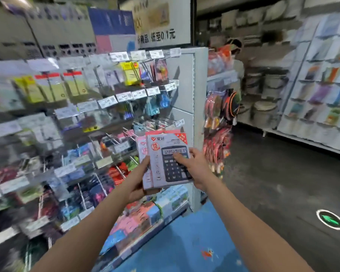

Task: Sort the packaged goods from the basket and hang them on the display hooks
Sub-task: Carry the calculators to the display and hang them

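Note:
I hold a small stack of boxed calculators upright in front of the hook display, near its right end. The front box is white and red with a black calculator printed on it. My left hand grips the stack from below and the left edge. My right hand grips the right edge, thumb across the printed calculator. Bare display hooks jut out just left of the boxes. The basket is out of view.
The hook wall is crowded with hanging packets and price tags. A white end panel closes its right side, with hanging goods beyond. A person stands at the back. An aisle of dark floor runs on the right.

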`<state>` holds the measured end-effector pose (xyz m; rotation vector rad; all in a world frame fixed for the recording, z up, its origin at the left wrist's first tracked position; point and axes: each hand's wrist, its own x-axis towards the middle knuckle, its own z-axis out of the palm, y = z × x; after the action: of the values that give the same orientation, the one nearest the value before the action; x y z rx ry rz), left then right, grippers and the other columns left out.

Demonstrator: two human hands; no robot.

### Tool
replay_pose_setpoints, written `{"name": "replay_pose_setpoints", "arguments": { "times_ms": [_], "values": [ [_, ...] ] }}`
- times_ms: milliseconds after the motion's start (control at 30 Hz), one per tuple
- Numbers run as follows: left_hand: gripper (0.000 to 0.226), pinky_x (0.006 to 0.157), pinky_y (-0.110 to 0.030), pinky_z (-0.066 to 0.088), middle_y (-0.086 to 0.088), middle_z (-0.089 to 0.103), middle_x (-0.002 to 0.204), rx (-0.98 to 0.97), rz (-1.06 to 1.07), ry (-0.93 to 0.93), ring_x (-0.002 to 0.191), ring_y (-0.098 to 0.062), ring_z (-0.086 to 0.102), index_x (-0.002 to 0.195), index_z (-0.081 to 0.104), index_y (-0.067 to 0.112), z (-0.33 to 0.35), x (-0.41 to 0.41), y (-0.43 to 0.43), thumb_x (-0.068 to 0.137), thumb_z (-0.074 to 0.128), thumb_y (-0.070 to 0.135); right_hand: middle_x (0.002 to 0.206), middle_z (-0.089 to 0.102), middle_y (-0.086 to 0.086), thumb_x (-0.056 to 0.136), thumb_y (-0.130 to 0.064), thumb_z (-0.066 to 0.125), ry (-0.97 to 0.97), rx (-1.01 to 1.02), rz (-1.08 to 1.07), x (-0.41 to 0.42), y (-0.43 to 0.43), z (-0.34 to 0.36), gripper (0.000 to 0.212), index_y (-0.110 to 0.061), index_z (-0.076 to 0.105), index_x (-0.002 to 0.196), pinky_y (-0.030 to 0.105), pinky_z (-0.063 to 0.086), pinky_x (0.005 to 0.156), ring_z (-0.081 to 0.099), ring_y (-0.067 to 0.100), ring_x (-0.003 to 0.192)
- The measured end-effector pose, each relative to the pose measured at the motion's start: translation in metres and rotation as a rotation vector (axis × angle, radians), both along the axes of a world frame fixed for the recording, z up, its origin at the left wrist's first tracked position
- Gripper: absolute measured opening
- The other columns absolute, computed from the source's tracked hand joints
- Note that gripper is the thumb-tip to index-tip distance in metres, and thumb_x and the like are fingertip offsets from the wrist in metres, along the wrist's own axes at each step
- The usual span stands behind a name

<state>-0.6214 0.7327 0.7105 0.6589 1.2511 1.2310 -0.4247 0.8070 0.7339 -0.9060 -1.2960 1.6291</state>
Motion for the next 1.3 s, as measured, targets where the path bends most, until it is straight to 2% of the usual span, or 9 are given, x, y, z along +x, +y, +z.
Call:
{"name": "replay_pose_setpoints", "arguments": {
  "times_ms": [100,167,467,600,833,967,1100,1233,1300],
  "values": [
    [0.069,0.097,-0.062,0.053,-0.015,0.070,0.131,0.032,0.100,0.024,0.116,-0.042,0.067,0.133,0.067,0.024,-0.010,-0.033,0.022,0.078,0.078,0.065,0.104,0.075,0.012,0.085,-0.016,0.083,-0.047,0.015,0.070,-0.028,0.039,-0.010,0.040,-0.008,0.057,0.114,0.039,0.064,0.073,0.076,0.021,0.083],
    [0.053,0.102,-0.066,0.049,-0.014,0.073,0.124,0.066,0.176,0.036,0.112,-0.040,0.070,0.130,0.068,0.022,-0.019,-0.055,0.042,0.085,0.075,0.051,0.102,0.076,0.010,0.088,-0.013,0.080,-0.047,-0.002,0.138,-0.049,0.065,-0.020,0.036,-0.011,0.056,0.115,0.035,0.063,0.067,0.074,0.018,0.080],
    [0.031,0.070,-0.053,0.062,-0.020,0.077,0.107,-0.112,0.378,0.103,0.096,-0.043,0.074,0.123,0.068,0.015,-0.097,-0.134,0.120,0.092,0.067,0.014,0.108,0.076,0.022,0.081,0.002,0.080,-0.054,-0.209,0.247,-0.119,0.179,-0.109,0.061,-0.018,0.056,0.134,0.059,0.059,0.087,0.072,0.045,0.100],
    [0.032,0.090,-0.062,0.058,-0.015,0.078,0.105,-0.177,0.424,0.125,0.096,-0.038,0.076,0.122,0.069,0.013,-0.133,-0.159,0.132,0.090,0.067,0.014,0.106,0.076,0.022,0.079,0.006,0.080,-0.029,-0.265,0.225,-0.138,0.210,-0.150,0.065,-0.018,0.057,0.134,0.052,0.062,0.080,0.074,0.042,0.094],
    [0.034,0.081,-0.046,0.062,-0.008,0.080,0.096,-0.113,0.539,0.182,0.088,-0.032,0.078,0.115,0.072,0.016,-0.214,-0.201,0.173,0.081,0.072,0.018,0.113,0.075,0.021,0.077,0.005,0.080,0.071,-0.157,0.231,-0.195,0.278,-0.243,0.070,-0.017,0.057,0.139,0.056,0.060,0.085,0.072,0.045,0.100],
    [0.032,0.062,-0.025,0.057,0.006,0.079,0.077,0.015,0.609,0.271,0.070,-0.009,0.076,0.114,0.073,0.016,-0.264,-0.219,0.212,0.082,0.075,0.016,0.114,0.075,0.020,0.054,-0.015,0.098,0.136,-0.066,0.249,-0.235,0.309,-0.287,0.099,-0.013,0.054,0.143,0.053,0.061,0.078,0.074,0.041,0.095],
    [0.026,0.063,-0.029,0.061,0.005,0.080,0.082,0.153,0.640,0.331,0.072,-0.012,0.077,0.114,0.072,0.015,-0.308,-0.238,0.246,0.088,0.067,0.013,0.111,0.076,0.019,0.043,-0.030,0.102,0.237,0.061,0.284,-0.271,0.328,-0.317,0.099,-0.012,0.062,0.131,0.043,0.062,0.068,0.075,0.033,0.085],
    [0.029,0.076,-0.048,0.061,-0.003,0.081,0.093,0.268,0.702,0.368,0.087,-0.029,0.077,0.112,0.073,0.015,-0.349,-0.259,0.268,0.083,0.071,0.015,0.112,0.075,0.021,0.074,-0.011,0.083,0.311,0.190,0.305,-0.303,0.347,-0.341,0.059,-0.011,0.062,0.129,0.047,0.062,0.070,0.076,0.034,0.086],
    [0.030,0.070,-0.042,0.058,-0.005,0.080,0.096,0.317,0.705,0.377,0.089,-0.033,0.076,0.115,0.072,0.015,-0.366,-0.268,0.273,0.085,0.071,0.014,0.110,0.076,0.019,0.076,-0.011,0.082,0.345,0.252,0.304,-0.315,0.353,-0.347,0.062,-0.011,0.059,0.133,0.052,0.062,0.074,0.075,0.034,0.088]
  ]
}}
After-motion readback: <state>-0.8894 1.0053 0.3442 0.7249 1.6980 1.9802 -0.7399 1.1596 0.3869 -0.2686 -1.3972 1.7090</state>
